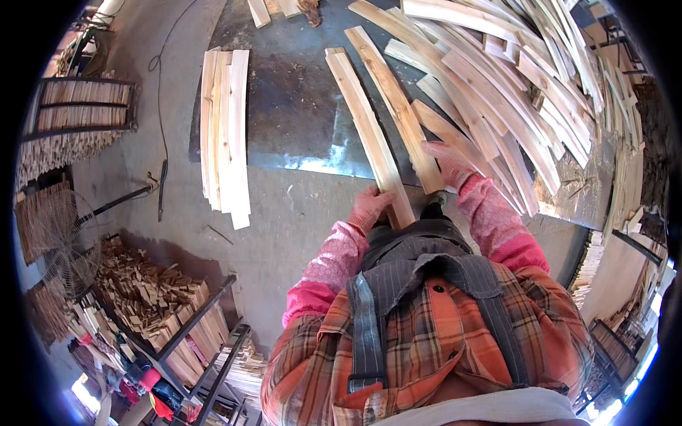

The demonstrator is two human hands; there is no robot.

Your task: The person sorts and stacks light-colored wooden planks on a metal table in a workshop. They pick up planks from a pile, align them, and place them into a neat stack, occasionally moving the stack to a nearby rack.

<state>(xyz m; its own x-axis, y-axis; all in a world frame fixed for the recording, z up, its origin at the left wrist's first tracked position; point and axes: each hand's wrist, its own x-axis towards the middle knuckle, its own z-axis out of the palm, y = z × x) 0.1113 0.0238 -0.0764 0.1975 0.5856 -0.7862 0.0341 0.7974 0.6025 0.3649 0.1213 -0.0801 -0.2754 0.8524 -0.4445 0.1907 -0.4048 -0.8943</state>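
My left hand [371,206], in a pink patterned sleeve, is closed on the left edge of a pale wooden slat [366,121] near its near end. The slat slants away from me across a dark metal sheet. A second, browner wooden slat [393,99] lies to its right, with a gap between the two. At its near end my right hand [449,165] is closed on the right edge, fingers partly on the wood. Parts of both hands' grips are hidden.
A big loose pile of slats [490,92] covers the right of the dark sheet [284,106]. Several slats lie side by side in a neat bundle [226,131] on the left. A standing fan [62,238], racks of stacked wood [82,103] and a scrap heap [142,284] stand farther left.
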